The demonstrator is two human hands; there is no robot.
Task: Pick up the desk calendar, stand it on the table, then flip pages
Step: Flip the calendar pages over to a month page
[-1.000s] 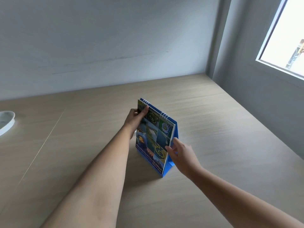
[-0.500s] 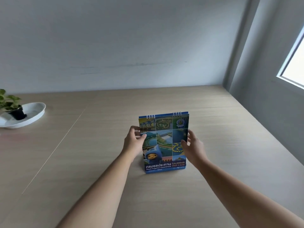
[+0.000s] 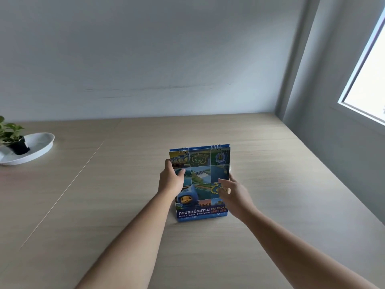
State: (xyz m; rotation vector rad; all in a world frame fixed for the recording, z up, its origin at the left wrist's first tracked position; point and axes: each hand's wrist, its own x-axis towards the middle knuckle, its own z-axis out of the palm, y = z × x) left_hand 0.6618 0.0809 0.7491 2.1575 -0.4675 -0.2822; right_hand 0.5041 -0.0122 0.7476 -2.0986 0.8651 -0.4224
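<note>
A blue spiral-bound desk calendar (image 3: 201,174) stands upright on the wooden table (image 3: 270,184), its photo cover with a cartoon mascot facing me. My left hand (image 3: 170,180) grips the calendar's left edge, thumb on the cover and fingers behind. At the lower right edge my right hand (image 3: 233,190) has its fingers spread, the fingertips touching or just off the cover; I cannot tell which.
A white oval dish (image 3: 39,147) holding a small potted plant (image 3: 10,134) sits at the table's far left. A grey wall runs behind the table, and a window (image 3: 368,80) is on the right wall.
The calendar was turned from edge-on to face me and now stands on the table. My right hand has loosened from the right edge; the view has shifted left, showing the plant dish.
</note>
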